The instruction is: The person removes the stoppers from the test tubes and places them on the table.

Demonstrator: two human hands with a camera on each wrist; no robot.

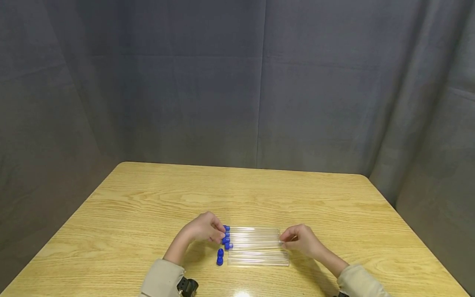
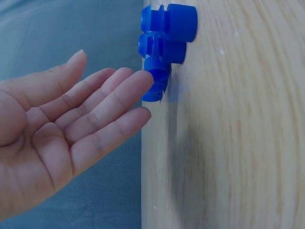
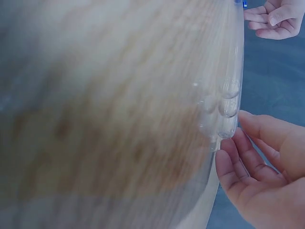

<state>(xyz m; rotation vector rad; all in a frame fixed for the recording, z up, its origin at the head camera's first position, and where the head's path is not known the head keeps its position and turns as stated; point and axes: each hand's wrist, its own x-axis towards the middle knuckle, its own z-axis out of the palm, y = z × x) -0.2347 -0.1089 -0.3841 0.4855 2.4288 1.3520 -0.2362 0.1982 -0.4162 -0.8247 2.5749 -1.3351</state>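
Clear test tubes (image 1: 254, 234) with blue caps (image 1: 227, 234) lie side by side on the table, capped ends to the left. My left hand (image 1: 205, 227) is at those caps. In the left wrist view, its fingers (image 2: 116, 98) are extended with the thumb apart, and a fingertip overlaps a cap (image 2: 157, 69); contact is unclear. At the rounded ends, my right hand (image 1: 302, 240) pinches a test tube (image 3: 226, 131) between thumb and fingers. Nearer me lie clear tubes (image 1: 257, 258) without caps, beside two loose blue caps (image 1: 220, 260).
The wood-grain table (image 1: 156, 194) extends around the tubes on all sides. Grey curtains (image 1: 193, 90) hang behind it and along both sides.
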